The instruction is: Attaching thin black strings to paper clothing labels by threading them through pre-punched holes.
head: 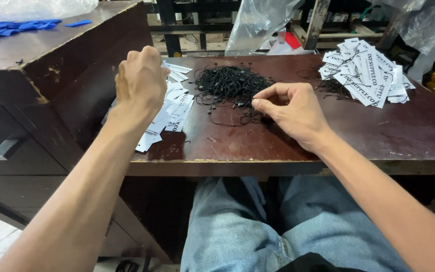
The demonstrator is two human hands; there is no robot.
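Dark, scuffed wooden tabletop (328, 146) up front, cluttered workshop behind. Dead centre on it: tangled heap of thin black strings (230, 85), loose ends trailing toward the near edge. Right hand (293, 111) resting at the heap's right fringe, thumb and forefinger pinched together at the edge of the tangle, apparently on a strand; too fine to make out for certain. Left hand (139, 80) raised over the table's left end, curled into a loose fist, knuckles up; contents hidden from this angle, cannot tell whether anything sits inside. Just beneath and beside that fist: scattered pile of white paper tags (169, 113) with black print, fanned out, spilling toward the left edge, just beside the strings. Far right of the table: second, larger stack of white printed tags (366, 70), black strings poking out beneath it. Left of everything, taller dark cabinet (36, 55) with blue scraps (6, 29) on top. Clear plastic bags (258, 22) slumped at the back. Below the table edge, blue jeans (258, 226) on the seated person's legs.
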